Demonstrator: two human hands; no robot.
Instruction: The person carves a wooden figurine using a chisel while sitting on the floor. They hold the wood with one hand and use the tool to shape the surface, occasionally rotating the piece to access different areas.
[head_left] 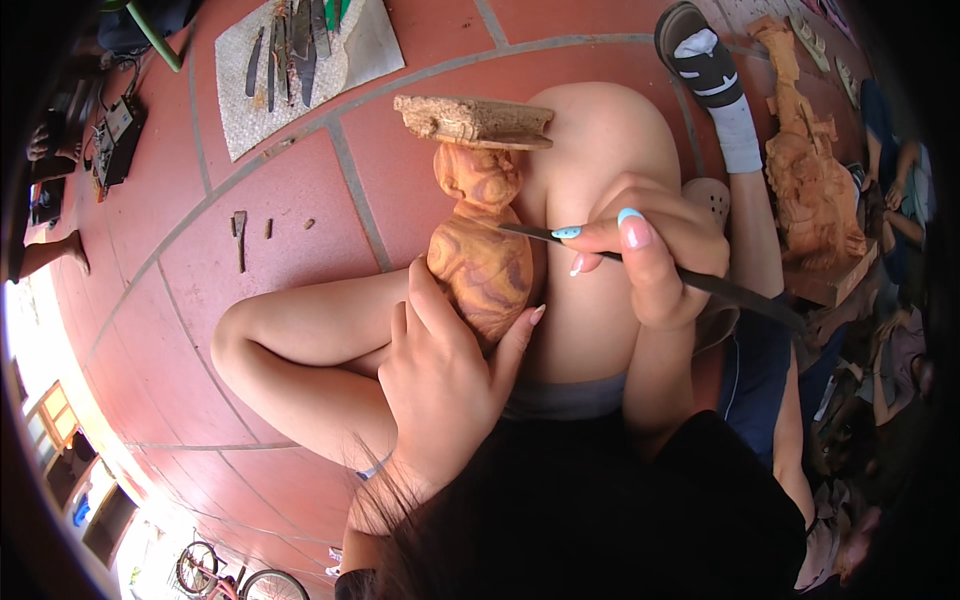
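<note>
A carved wooden figure [482,262] with swirling orange and brown grain lies across my lap, its rough block base [475,121] pointing away from me. My left hand [447,365] wraps round the near end of the figure, thumb on the right side and fingers on the left. In my right hand [655,240] is a slim dark carving knife [735,293], held like a pen. Its tip touches or nearly touches the narrow part between the figure's round upper body and the section by the base. My right palm is hidden behind the fingers.
Several carving tools [290,50] lie on a pale mat [237,110] at the far left. A small tool [239,240] rests on the red tiled floor [200,340]. A larger wood carving [810,180] stands at the right, near other people. A black box [118,135] sits at the left.
</note>
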